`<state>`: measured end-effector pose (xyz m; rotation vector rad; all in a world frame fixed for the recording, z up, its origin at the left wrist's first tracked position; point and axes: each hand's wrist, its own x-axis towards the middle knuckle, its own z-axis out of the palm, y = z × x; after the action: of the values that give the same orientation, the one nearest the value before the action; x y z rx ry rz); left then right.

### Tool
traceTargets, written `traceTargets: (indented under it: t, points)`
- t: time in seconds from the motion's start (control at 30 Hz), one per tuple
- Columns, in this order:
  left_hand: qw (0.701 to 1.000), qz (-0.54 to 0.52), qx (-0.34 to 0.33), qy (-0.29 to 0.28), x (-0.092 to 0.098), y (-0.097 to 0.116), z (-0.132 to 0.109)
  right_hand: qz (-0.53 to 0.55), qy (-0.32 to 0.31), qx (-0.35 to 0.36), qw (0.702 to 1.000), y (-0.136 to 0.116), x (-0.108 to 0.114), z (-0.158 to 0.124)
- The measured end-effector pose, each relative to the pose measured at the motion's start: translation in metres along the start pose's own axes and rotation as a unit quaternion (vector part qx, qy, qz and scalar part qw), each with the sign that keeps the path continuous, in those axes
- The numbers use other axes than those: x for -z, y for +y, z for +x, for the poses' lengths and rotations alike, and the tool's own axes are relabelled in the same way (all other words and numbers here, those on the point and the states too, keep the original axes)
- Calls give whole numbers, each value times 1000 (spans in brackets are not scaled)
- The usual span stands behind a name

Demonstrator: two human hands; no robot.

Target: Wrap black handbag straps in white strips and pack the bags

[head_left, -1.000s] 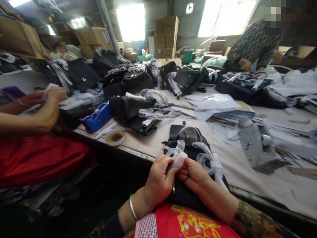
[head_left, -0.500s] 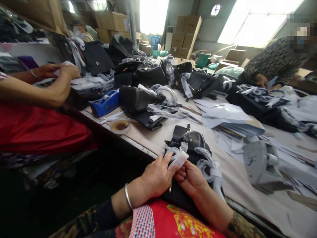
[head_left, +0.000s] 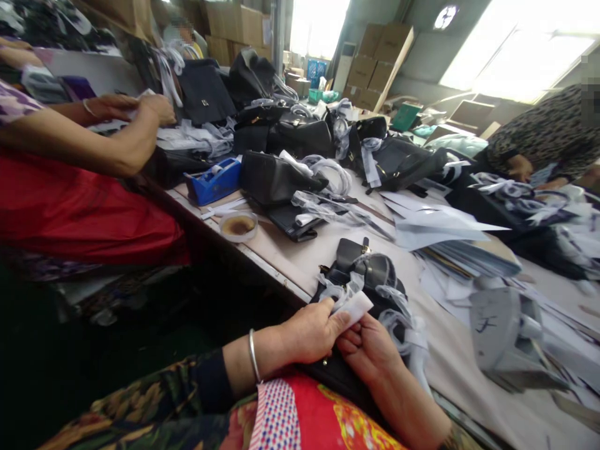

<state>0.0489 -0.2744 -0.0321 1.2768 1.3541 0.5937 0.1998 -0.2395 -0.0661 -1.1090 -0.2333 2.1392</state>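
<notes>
Left hand: my left hand [head_left: 312, 334] pinches a white strip [head_left: 357, 307] between thumb and fingers; a silver bangle [head_left: 254, 356] sits on that wrist.
Right hand: my right hand [head_left: 370, 350] has its fingers bent in, gripping the strip along its lower edge, just beside my left thumb.
White strip: held between my two hands, slanting up to the right above the black bag [head_left: 352, 253].
Black bag: lies in front of me on the table [head_left: 452, 356], at its near edge, partly hidden by my hands; a wrapped strap [head_left: 398, 328] is coiled at its right side.
To my right: a grey tape dispenser [head_left: 499, 331], with a stack of paper [head_left: 435, 219] beyond it.
To my left: a tape roll [head_left: 239, 225] near a blue dispenser [head_left: 215, 181]; a co-worker in a red apron [head_left: 84, 212] sits further along.
</notes>
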Motion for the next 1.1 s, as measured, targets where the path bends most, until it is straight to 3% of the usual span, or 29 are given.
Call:
traceTargets:
  t: [0.13,0.33,0.6,0.8,0.97,1.1]
  points:
    - [1000,-19,6,4,-6,0,0,18,-6,7,1000,0,-2,-2]
    - [990,108,-26,81,-7,3,-3,40,6,3,999,4,-7,-3]
    - [970,218,-34,106,-2,-1,3,44,-114,-18,992,-8,-8,-23]
    - [959,271,-37,76,-7,-2,5,-36,28,22,999,-5,-6,-12]
    - [979,196,-52,28,1,-2,3,-51,34,66,996,1,-9,-5]
    - [997,59,-16,-44,6,-3,4,-58,29,78,995,2,-12,-8]
